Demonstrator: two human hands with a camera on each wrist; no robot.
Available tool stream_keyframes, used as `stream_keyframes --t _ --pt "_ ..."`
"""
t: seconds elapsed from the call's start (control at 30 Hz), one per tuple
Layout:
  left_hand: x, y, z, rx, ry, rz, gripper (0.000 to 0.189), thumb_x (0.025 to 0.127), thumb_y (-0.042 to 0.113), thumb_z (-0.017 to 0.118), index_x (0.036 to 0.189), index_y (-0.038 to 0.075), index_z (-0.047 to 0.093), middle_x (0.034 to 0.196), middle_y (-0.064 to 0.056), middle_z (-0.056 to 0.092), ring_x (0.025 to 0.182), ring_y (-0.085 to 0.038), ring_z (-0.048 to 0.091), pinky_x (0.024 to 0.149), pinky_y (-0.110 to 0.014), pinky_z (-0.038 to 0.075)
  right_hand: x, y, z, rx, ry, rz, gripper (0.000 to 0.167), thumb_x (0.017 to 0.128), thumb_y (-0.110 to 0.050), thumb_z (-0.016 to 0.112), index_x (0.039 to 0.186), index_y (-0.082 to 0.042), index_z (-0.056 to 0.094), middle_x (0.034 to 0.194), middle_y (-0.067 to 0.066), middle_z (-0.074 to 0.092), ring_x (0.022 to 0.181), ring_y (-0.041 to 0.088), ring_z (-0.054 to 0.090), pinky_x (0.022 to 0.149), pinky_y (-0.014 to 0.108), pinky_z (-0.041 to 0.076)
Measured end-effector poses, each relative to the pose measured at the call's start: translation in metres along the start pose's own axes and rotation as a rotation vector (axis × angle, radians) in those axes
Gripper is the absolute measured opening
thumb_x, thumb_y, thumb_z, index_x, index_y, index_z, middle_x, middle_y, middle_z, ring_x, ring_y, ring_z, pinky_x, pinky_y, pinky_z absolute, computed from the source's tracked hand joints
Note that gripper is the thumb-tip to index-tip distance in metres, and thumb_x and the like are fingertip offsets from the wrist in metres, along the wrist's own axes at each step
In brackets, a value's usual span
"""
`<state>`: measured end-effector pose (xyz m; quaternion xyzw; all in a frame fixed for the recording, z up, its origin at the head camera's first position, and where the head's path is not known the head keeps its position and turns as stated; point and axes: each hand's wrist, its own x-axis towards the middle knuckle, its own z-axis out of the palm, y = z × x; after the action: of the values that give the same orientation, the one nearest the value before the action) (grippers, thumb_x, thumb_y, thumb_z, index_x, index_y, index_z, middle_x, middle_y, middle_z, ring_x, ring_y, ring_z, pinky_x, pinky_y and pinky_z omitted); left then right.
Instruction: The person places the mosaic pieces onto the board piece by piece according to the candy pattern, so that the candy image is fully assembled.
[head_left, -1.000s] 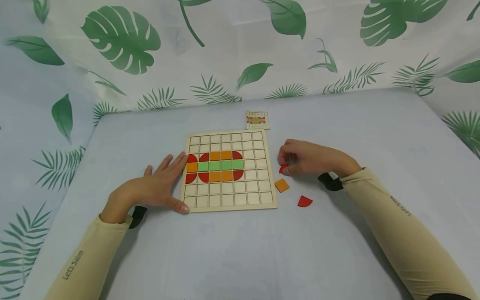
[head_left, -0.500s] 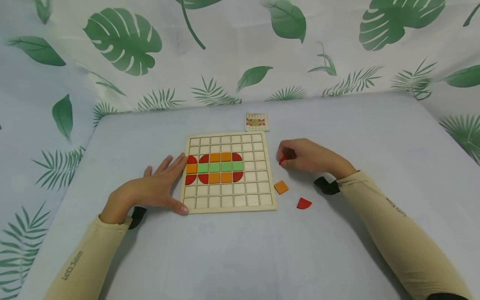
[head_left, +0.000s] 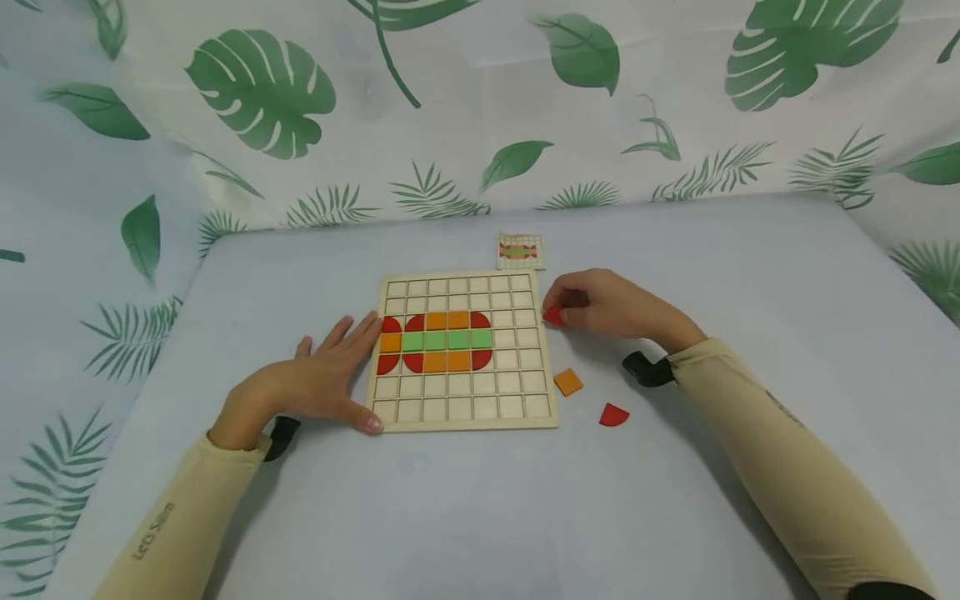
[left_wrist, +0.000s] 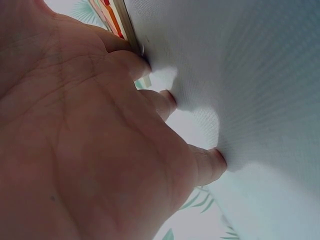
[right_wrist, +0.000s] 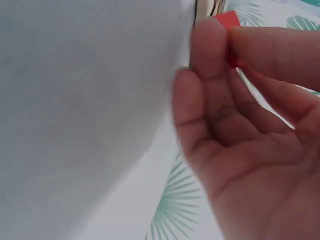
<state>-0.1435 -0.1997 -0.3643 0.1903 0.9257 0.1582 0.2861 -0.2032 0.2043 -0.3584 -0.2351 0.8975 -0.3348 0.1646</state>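
Observation:
A wooden grid board (head_left: 465,421) lies on the table, with red quarter-circle, orange square and green square tiles set in its left and middle cells. Along its left edge rests my left hand (head_left: 318,379), fingers spread, with the thumb at the front left corner. Between thumb and fingers my right hand (head_left: 611,308) pinches a red quarter-circle tile (head_left: 553,316) close to the board's right edge. In the right wrist view a corner of that red tile (right_wrist: 228,19) sticks out past the fingertips.
An orange square tile (head_left: 568,382) and another red quarter-circle tile (head_left: 614,415) lie right of the board. Behind the board's back right corner is a small pattern card (head_left: 521,251). A leaf-printed cloth (head_left: 450,108) hangs behind the table.
My right hand has lifted the red tile from beside the orange square and carried it left and away from me, to the board's right edge. The left hand stays in place.

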Motion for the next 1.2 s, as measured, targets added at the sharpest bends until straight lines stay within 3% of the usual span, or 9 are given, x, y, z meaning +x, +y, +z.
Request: stream_keyframes --t 0.27,0.43,0.7,1.2 --pt "0.004 0.0 0.001 0.018 -0.001 -0.002 0.145 0.075 0.06 0.092 0.172 0.007 -0.002 0.179 -0.013 -0.009 0.161 -0.045 -0.013 0.115 -0.083 -0.004 0.022 -0.016 0.006 0.125 0.087 -0.08 0.009 0.1 0.002 0.068 0.108 -0.001 0.07 0.1 0.01 0.073 0.09 0.025 0.065 0.085 0.033 0.053" --pt "0.005 0.001 0.003 0.017 -0.006 -0.006 0.146 0.075 0.061 0.092 0.172 0.008 -0.003 0.18 -0.012 -0.009 0.161 -0.044 -0.014 0.116 -0.082 -0.004 0.035 -0.021 0.013 0.094 0.072 -0.101 0.007 0.098 0.0 0.073 0.105 -0.003 0.072 0.099 0.007 0.073 0.094 0.025 0.062 0.088 0.038 0.051" --pt "0.004 0.002 0.003 0.014 -0.005 -0.009 0.147 0.074 0.06 0.093 0.172 0.008 -0.003 0.18 -0.012 -0.009 0.161 -0.043 -0.014 0.116 -0.082 -0.005 0.043 -0.026 0.021 0.035 0.01 -0.112 0.011 0.1 0.004 0.068 0.103 -0.004 0.075 0.098 0.006 0.073 0.092 0.027 0.06 0.081 0.039 0.05" --pt "0.005 -0.002 0.001 0.012 0.008 -0.002 0.146 0.074 0.061 0.093 0.172 0.007 -0.001 0.18 -0.012 -0.008 0.161 -0.045 -0.013 0.115 -0.083 -0.004 0.048 -0.025 0.03 -0.054 0.029 -0.184 0.016 0.098 0.007 0.068 0.103 -0.002 0.08 0.104 0.009 0.072 0.096 0.027 0.061 0.087 0.042 0.052"
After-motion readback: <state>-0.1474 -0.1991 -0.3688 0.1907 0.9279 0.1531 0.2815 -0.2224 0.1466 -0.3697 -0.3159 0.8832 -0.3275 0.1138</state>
